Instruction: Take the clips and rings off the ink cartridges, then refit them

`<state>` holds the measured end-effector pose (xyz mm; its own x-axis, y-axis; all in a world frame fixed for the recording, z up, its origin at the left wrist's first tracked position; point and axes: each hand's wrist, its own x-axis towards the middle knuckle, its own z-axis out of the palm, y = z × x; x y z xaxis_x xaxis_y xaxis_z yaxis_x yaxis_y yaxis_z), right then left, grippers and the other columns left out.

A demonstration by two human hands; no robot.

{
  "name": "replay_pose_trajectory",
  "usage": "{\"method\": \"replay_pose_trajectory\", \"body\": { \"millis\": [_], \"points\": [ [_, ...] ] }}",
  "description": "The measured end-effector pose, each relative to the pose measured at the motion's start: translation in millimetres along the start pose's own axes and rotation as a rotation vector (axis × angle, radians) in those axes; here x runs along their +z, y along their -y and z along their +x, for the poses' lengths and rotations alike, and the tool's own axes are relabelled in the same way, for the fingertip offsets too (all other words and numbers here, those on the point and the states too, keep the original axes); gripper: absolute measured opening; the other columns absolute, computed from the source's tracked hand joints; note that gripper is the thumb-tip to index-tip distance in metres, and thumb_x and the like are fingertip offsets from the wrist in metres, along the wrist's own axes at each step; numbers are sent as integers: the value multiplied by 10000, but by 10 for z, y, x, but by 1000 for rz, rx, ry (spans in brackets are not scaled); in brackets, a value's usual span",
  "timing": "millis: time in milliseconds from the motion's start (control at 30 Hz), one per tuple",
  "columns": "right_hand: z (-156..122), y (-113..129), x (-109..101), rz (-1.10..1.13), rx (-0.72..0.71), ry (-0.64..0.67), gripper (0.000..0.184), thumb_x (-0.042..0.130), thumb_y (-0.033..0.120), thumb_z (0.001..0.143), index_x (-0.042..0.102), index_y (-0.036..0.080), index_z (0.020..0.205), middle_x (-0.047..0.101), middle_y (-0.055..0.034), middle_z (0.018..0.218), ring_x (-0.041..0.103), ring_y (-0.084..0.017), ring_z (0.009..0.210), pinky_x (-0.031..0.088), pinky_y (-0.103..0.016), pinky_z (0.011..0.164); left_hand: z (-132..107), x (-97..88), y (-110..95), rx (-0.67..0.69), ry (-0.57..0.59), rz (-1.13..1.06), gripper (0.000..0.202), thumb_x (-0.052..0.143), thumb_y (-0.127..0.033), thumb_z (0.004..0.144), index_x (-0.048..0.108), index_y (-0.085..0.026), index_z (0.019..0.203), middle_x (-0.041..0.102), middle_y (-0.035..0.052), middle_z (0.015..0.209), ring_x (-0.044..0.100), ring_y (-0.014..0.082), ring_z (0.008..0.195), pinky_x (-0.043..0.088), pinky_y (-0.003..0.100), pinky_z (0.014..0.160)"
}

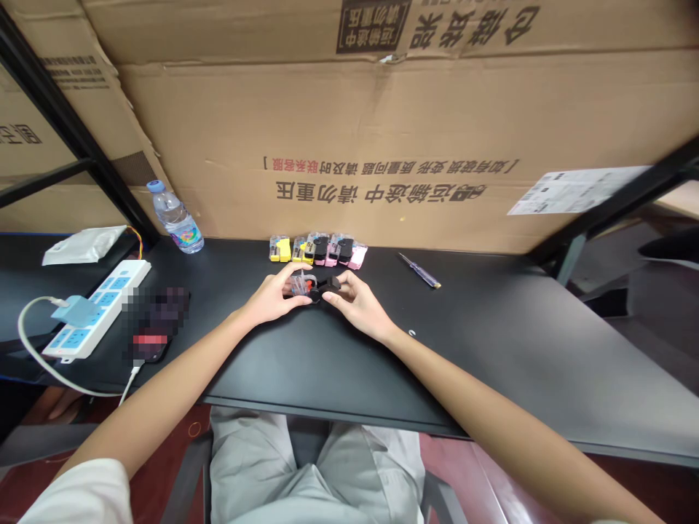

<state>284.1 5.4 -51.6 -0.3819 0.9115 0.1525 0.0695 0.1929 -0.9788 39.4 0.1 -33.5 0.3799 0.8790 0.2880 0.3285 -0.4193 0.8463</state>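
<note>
My left hand (273,297) is closed around a small clear plastic ink cartridge (301,282) with a red spot, held just above the black table (491,342). My right hand (354,300) pinches a small black piece (331,282) at the cartridge's right end. The two hands meet at the middle of the table. Just behind them lies a row of several ink cartridges (320,249), yellow, black and pink, against the cardboard.
A screwdriver (419,271) lies right of the row. A water bottle (175,217) stands at the back left. A white power strip (98,306) with a plugged charger, a phone (153,324) and a white packet (84,244) sit at left. A cardboard wall (382,138) backs the table.
</note>
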Motion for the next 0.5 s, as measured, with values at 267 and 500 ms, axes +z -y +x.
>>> {"method": "replay_pose_trajectory", "body": {
  "millis": [267, 500],
  "points": [
    [-3, 6, 15, -23, 31, -23, 488, 789, 633, 869, 497, 254, 962, 774, -54, 957, 760, -266, 910, 582, -380, 798, 6, 27, -1, -15, -8, -44, 624, 857, -250, 841, 581, -246, 1400, 802, 66, 1171, 826, 240, 960, 654, 374, 931],
    [-1, 28, 18, -28, 30, -35, 493, 794, 643, 858, 512, 252, 962, 778, -61, 968, 771, -281, 929, 603, -408, 821, 5, 37, 0, -15, 1, -28, 631, 837, -284, 861, 551, -250, 1423, 797, 61, 1165, 823, 235, 944, 653, 377, 919]
  ]
}}
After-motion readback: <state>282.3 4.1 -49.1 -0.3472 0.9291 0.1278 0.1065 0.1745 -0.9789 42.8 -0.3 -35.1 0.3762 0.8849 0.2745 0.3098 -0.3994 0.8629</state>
